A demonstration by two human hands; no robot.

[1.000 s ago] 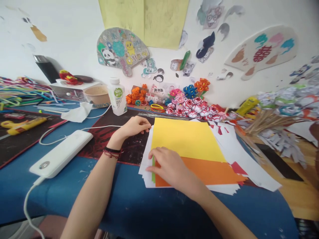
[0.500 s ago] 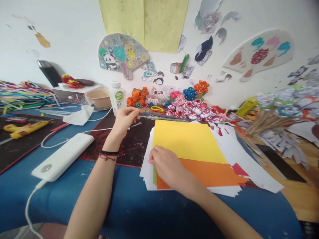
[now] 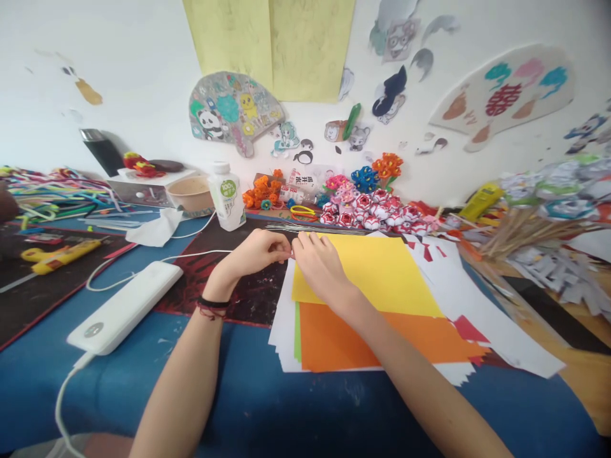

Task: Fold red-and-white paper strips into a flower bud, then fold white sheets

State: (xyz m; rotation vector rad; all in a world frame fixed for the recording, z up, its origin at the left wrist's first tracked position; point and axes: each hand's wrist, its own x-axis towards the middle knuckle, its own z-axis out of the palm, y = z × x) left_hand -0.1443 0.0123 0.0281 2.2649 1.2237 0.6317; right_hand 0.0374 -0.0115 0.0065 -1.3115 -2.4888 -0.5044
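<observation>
My left hand (image 3: 261,251) is closed in a pinch over the dark mat (image 3: 200,280), its fingertips meeting those of my right hand. Whatever may be between them is too small or hidden to make out. Fingers curled, my right hand (image 3: 317,262) rests over the upper left corner of a yellow paper sheet (image 3: 372,270). Beneath that lies an orange sheet (image 3: 353,340), with a green edge and white sheets (image 3: 285,331) showing under it. Several thin wires (image 3: 305,227) lie behind my hands.
A white power bank (image 3: 126,305) with cables lies left, near a yellow glue gun (image 3: 64,254). Behind stand a white bottle (image 3: 228,197) and a bowl (image 3: 191,194). Handmade flowers (image 3: 367,207) line the wall. Cut white paper (image 3: 501,324) lies right.
My left hand has come down and right, toward the papers. My right hand has moved up along the yellow sheet's left side, and the fingertips of both hands now meet.
</observation>
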